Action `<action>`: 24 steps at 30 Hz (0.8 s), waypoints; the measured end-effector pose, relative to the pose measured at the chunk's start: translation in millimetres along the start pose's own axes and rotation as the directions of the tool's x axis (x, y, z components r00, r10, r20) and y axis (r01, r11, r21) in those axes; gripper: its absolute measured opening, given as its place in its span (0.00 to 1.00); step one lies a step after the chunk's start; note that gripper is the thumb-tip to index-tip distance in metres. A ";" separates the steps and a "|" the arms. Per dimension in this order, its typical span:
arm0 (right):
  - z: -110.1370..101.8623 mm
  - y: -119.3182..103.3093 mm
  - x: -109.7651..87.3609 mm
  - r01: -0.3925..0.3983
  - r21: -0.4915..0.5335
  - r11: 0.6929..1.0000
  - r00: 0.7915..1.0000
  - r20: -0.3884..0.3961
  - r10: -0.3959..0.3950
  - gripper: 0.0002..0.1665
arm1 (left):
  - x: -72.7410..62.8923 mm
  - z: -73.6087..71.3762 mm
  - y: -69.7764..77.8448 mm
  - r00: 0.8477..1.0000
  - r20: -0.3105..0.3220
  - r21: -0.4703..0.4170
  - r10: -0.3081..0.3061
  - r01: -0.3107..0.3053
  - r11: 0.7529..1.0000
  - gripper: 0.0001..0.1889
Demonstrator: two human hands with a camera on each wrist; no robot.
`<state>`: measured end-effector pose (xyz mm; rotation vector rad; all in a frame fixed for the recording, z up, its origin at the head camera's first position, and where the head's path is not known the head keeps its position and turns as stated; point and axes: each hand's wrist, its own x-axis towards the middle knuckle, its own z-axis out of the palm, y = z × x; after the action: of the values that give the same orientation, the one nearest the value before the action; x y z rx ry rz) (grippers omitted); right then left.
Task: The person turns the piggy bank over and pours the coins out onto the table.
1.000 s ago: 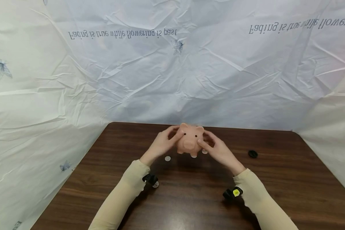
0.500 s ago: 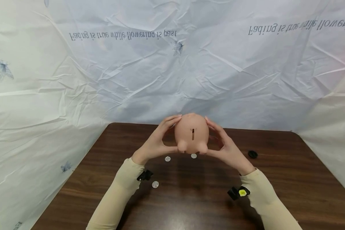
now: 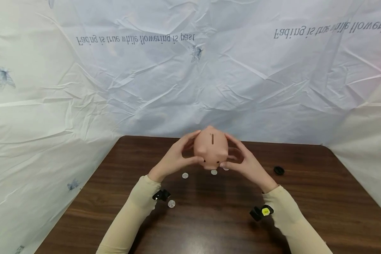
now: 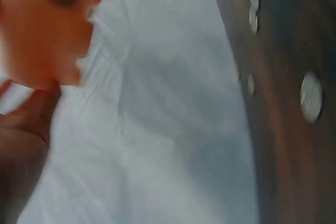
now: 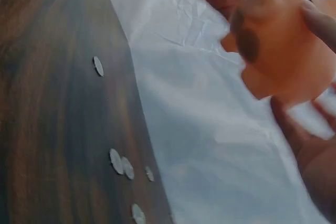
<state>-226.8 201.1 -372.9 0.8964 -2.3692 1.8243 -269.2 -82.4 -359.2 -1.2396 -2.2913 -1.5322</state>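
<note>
A pink piggy bank [image 3: 211,148] hangs above the table between both hands, its snout toward the head camera and tipped downward. The coin slot on its back shows in the head view. My left hand [image 3: 179,156] grips its left side, thumb beside the face and fingers round the flank. On the opposite side my right hand [image 3: 247,164] holds it the same way. A dark round spot marks the underside of the piggy bank [image 5: 294,51] in the right wrist view. Silver coins lie beneath, among them one coin [image 3: 214,172] just below the snout and another coin [image 3: 185,175] left of it.
A black round cap [image 3: 279,170] lies on the brown wooden table [image 3: 304,197] at the right. One more coin [image 3: 171,204] is near the left wrist. A white printed sheet [image 3: 241,70] hangs behind the table and along its sides.
The piggy bank first faced the head camera, then tipped forward with its back and slot in view. Now it has rocked partly back, and its eyes show again. Both hands moved with it.
</note>
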 end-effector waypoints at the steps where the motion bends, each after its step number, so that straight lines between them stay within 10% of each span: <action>1: 0.3 3.3 0.9 -0.060 -0.035 0.998 0.998 -0.014 0.059 0.46 | 0.4 2.2 -3.2 0.996 0.001 0.004 -0.092 0.092 0.996 0.37; 5: 3.6 16.5 4.1 -0.232 -0.154 0.960 0.973 -0.044 0.227 0.40 | 0.8 10.5 -18.4 0.937 0.007 0.024 -0.348 0.348 0.937 0.32; 12: -0.3 12.9 5.4 -0.208 -0.137 0.968 0.978 -0.030 0.206 0.41 | 4.6 10.2 -18.9 0.941 0.027 -0.111 -0.336 0.337 0.935 0.32; 19: 4.5 20.5 8.2 -0.411 -0.044 0.910 0.909 0.056 0.413 0.43 | 2.5 17.4 -25.0 0.807 0.218 -0.238 -0.549 0.590 0.772 0.39; 24: 7.9 20.5 9.5 -0.431 -0.058 0.900 0.900 0.040 0.433 0.43 | 1.0 18.2 -23.5 0.783 0.230 -0.241 -0.578 0.622 0.745 0.40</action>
<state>-241.4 193.2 -390.1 0.4344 -2.8105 1.8771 -280.0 -70.6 -384.3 -0.6722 -2.8131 -2.1306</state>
